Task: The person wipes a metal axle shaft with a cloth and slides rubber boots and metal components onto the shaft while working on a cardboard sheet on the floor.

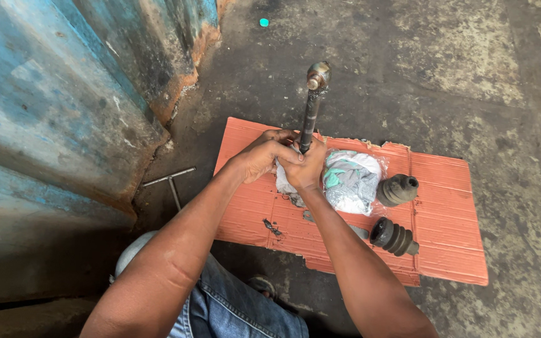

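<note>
We see both hands clamped on the shaft's (311, 116) lower end: left hand (263, 156) beside right hand (305, 168). The shaft rises upright from our grip, above a rag (352, 178) on the cardboard (446, 206), two boots (397, 189) nearby.

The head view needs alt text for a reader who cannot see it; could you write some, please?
Both hands, left hand and right hand, grip an upright dark metal shaft over red cardboard, beside a rag bundle and two black rubber boots.
</note>
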